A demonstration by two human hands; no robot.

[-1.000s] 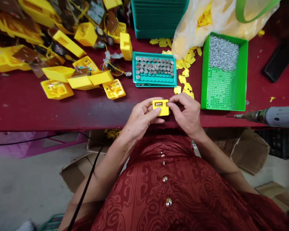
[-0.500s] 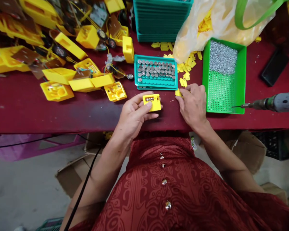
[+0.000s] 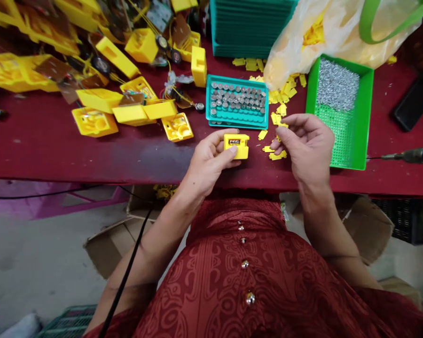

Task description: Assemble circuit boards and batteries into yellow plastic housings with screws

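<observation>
My left hand (image 3: 211,162) grips a small yellow battery box (image 3: 237,146) above the near edge of the dark red table (image 3: 91,155); metal cells show in its open top. My right hand (image 3: 308,143) hovers a little to the right of the box, fingers curled, its thumb and fingertips pinched on a small yellow plastic piece (image 3: 281,126). More such yellow pieces (image 3: 277,155) lie loose on the table under and beside that hand. Just behind the box stands a teal tray (image 3: 237,123) filled with button cells.
A green tray (image 3: 369,117) holding screws (image 3: 336,84) sits at the right, with a powered screwdriver (image 3: 411,155) hanging beside it. A plastic bag (image 3: 324,33) of yellow pieces, stacked teal trays (image 3: 246,28), a dark phone (image 3: 416,101) and a heap of yellow housings (image 3: 98,98) fill the back.
My right hand left the box, reached to the loose yellow pieces by the teal tray, and now lifts with one pinched. My left hand kept hold of the box.
</observation>
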